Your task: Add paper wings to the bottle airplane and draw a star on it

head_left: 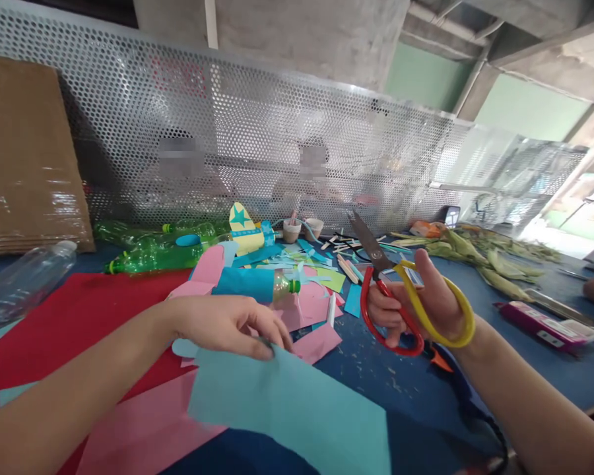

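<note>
Between the thumb and fingers of my left hand (228,326) is the top edge of a light blue sheet of paper (297,402). My right hand (400,303) is raised to the right of the sheet, its fingers through the handles of a pair of scissors (376,254). One handle loop is red, the other yellow, and the dark blades point up and away, apart from the paper. Just beyond my left hand lies a plastic bottle wrapped in blue paper (245,284), with pink paper pieces at its left end and a green cap on the right.
Red paper (103,316) and pink paper (148,415) lie at left. Green bottles (153,256), paper scraps and a yellow-wrapped bottle (247,241) stand further back. A glue gun (465,389), a purple box (549,323) and corn husks (470,254) are at right. Perforated metal panels (277,132) border the table.
</note>
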The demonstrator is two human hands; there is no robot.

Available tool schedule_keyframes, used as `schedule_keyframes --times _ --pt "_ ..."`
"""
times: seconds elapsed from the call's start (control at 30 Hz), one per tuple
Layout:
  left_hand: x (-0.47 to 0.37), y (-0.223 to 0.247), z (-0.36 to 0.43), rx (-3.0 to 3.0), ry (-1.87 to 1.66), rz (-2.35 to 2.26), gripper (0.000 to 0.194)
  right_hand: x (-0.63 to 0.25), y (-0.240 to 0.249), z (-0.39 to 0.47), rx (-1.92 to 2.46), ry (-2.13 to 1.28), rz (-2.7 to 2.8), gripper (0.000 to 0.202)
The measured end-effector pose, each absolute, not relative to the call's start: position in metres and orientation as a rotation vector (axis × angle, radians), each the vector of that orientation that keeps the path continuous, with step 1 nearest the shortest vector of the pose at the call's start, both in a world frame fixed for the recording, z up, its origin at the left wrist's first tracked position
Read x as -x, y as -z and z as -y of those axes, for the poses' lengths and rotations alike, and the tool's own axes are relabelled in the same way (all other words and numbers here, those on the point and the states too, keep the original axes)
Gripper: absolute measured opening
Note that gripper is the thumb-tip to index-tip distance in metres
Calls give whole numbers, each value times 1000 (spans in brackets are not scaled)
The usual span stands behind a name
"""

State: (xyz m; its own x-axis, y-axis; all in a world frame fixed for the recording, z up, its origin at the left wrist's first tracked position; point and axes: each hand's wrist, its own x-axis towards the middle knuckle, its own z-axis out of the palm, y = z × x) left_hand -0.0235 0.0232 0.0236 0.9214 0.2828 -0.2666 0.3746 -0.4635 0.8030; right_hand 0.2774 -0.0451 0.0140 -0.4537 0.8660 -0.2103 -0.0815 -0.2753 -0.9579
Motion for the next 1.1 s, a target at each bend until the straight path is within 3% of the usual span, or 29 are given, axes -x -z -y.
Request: schedule_keyframes --times 0.33,0.63,0.8,1.1 --pt "-38 9 -8 -1923 -57 -392 26 -257 -9 43 979 -1818 1506 77" --pt "-52 -14 -34 -1806 -168 -938 23 -310 -12 11 1278 -1015 1404 47" --pt "-92 -39 -83 -1907 -356 -1122 15 -310 -12 -6 1204 -853 1363 40" --pt "-101 -77 -121 -1949 -99 -1121 19 -321 -31 -6 1349 -510 1450 28"
